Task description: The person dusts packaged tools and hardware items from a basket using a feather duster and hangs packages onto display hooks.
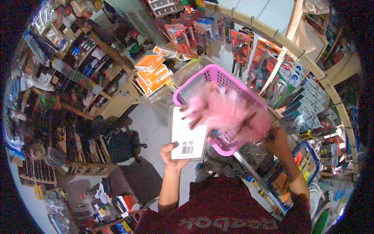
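My left hand (173, 155) grips the lower left corner of a flat, pale package (187, 134), with the thumb on its front. A barcode and two small symbols are printed near the lower edge of the package. At the end of my right arm, a soft pink cloth (228, 111) is smeared by motion. It reaches across the purple-pink plastic basket (212, 70) to the upper right of the package. My right hand (269, 123) is blurred at the cloth's right side, and its fingers cannot be made out singly. The basket's lattice wall shows behind the cloth.
Orange-and-white boxes (152, 78) are stacked left of the basket. Packaged tools (240, 45) hang from a rail at the upper right. Crowded shelves (78, 58) line the left side. A dark chair (124, 144) stands on the tiled floor. A blue-rimmed basket (306, 163) is at the right.
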Motion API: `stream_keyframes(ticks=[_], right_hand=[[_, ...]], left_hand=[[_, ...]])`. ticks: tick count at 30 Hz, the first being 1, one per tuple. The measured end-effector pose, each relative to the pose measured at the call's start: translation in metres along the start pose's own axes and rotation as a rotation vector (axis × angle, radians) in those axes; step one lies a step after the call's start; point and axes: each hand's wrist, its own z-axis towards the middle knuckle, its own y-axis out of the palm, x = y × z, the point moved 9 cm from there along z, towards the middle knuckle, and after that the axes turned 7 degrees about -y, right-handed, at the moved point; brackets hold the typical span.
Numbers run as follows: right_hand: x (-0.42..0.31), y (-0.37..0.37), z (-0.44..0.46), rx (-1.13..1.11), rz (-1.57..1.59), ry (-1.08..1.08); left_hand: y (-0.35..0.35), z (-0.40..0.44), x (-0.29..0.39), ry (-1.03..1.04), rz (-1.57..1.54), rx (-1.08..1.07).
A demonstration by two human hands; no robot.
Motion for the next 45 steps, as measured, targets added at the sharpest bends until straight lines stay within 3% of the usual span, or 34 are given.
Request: stream_keyframes(ticks=[2, 3, 5, 7, 8, 10, 13, 14, 16, 17, 18, 21, 23, 26, 29, 30, 31, 34, 37, 40, 41, 43, 45], right_hand=[[0.008, 0.003, -0.005, -0.089, -0.065, -0.025], [0.038, 0.014, -0.014, -0.264, -0.113, -0.060], [0.060, 0.017, -0.019, -0.312, 0.009, -0.032], [0.072, -0.001, -0.011, -0.034, 0.344, 0.103], [0.076, 0.015, -0.018, -0.198, 0.260, 0.057], [0.090, 0.047, -0.048, -0.496, 0.076, -0.043], [0.067, 0.007, -0.042, -0.057, 0.061, -0.045], [0.089, 0.007, -0.044, -0.006, 0.080, 0.028], [0.155, 0.029, -0.061, 0.151, 0.085, 0.169], [0.183, 0.036, -0.069, 0.253, 0.077, 0.245], [0.167, 0.037, -0.065, 0.230, 0.080, 0.209], [0.130, 0.055, -0.076, 0.306, 0.161, 0.089], [0.123, 0.065, -0.082, 0.366, 0.272, 0.093], [0.111, 0.073, -0.096, 0.384, 0.491, 0.249], [0.093, 0.090, -0.101, 0.445, 0.678, 0.371], [0.087, 0.096, -0.101, 0.492, 0.717, 0.392], [0.085, 0.102, -0.104, 0.540, 0.757, 0.414], [0.121, 0.144, -0.123, 0.520, 0.730, 0.375], [0.087, 0.125, -0.099, 0.323, 0.286, 0.343], [0.045, 0.102, -0.082, 0.526, 0.168, 0.295], [0.037, 0.098, -0.076, 0.519, 0.070, 0.263], [0.023, 0.093, -0.070, 0.495, -0.124, 0.205], [0.033, 0.107, -0.079, 0.524, 0.040, 0.473]], left_hand=[[-0.011, -0.003, -0.004, -0.009, -0.144, -0.198], [-0.005, -0.002, -0.008, 0.005, -0.074, -0.146], [0.005, -0.002, -0.015, 0.023, 0.069, -0.041], [0.001, -0.002, -0.026, -0.030, -0.060, -0.012], [-0.007, -0.007, -0.021, 0.103, 0.030, 0.174], [-0.005, -0.010, -0.024, 0.078, 0.037, 0.071], [-0.011, -0.018, -0.034, -0.012, 0.011, -0.317], [-0.010, -0.016, -0.036, -0.027, 0.058, -0.320], [0.018, -0.004, -0.038, -0.057, 0.210, -0.053], [0.048, -0.001, -0.040, -0.083, -0.037, -0.181], [0.077, 0.004, -0.040, -0.119, -0.282, -0.306], [0.092, 0.018, -0.036, -0.130, -0.473, -0.389], [0.044, 0.035, -0.021, -0.086, -0.154, -0.202], [0.038, 0.059, 0.039, -0.015, 0.108, -0.122], [0.072, 0.094, 0.113, 0.110, 0.299, -0.133], [0.108, 0.104, 0.126, 0.072, 0.442, -0.327], [0.122, 0.114, 0.147, 0.128, 0.507, -0.319], [0.160, 0.142, 0.206, 0.344, 0.865, -0.204], [0.215, 0.162, 0.268, 0.832, 1.292, -0.102], [0.235, 0.219, 0.339, 1.183, 1.868, 0.285], [0.239, 0.224, 0.343, 1.204, 1.960, 0.458], [0.242, 0.236, 0.343, 1.173, 2.038, 0.567], [0.242, 0.244, 0.342, 1.150, 2.088, 0.616]])
